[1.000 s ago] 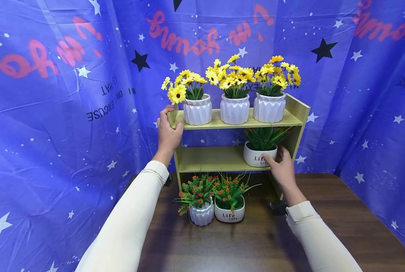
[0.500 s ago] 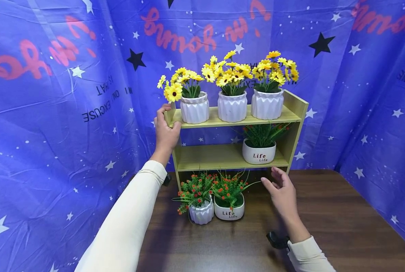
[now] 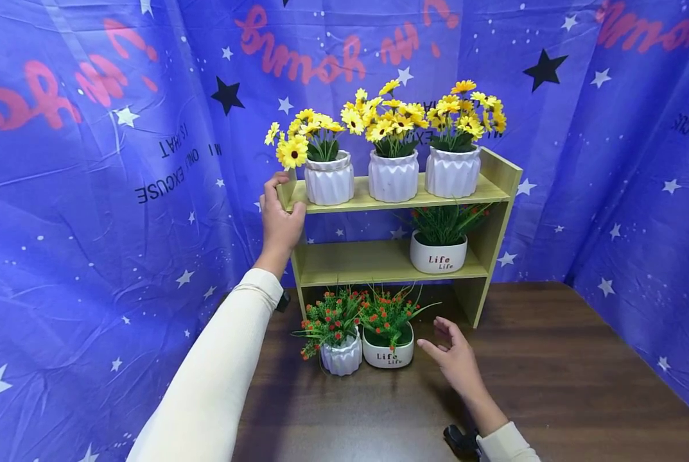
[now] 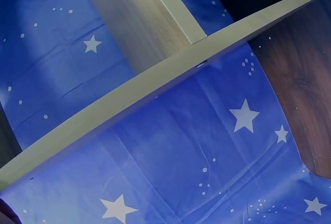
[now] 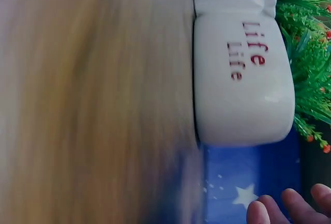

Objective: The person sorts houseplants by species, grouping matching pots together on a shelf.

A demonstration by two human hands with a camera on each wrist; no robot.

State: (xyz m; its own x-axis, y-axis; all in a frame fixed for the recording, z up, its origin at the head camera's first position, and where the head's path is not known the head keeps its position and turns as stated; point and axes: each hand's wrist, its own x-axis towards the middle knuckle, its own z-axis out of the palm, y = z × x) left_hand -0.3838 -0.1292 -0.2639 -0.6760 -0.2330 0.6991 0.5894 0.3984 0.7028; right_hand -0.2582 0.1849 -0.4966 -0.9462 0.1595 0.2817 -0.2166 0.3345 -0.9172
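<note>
Head view showed me a wooden shelf (image 3: 356, 260) with pots on two of its boards. Three ridged white pots with yellow flowers, the left pot (image 3: 329, 183), the middle pot (image 3: 393, 179) and the right pot (image 3: 453, 173), stood upright in a row on top. One smooth "Life" pot (image 3: 438, 253) with long green leaves sat at the right end of the board below. I guessed those four were done.

Two pots looked left over to me: a small ridged pot (image 3: 341, 356) and a second "Life" pot (image 3: 387, 355), both with orange-red flowers. They stood side by side on the bench, in front of the shelf. My right wrist view showed them touching, or almost. By my guess, the job was past halfway.

The right hand (image 3: 455, 359) held nothing. Its fingers were loose and spread, just beside the second "Life" pot and not touching it. The left hand (image 3: 282, 221) gripped the top corner of the shelf's left side.

The bench (image 3: 552, 359) was dark brown wood with a soft shine. Blue cloth (image 3: 119, 256) hung at the back and on both sides, with white stars, a few black stars and big pink letters. My left wrist view had mostly shelf boards and cloth.
</note>
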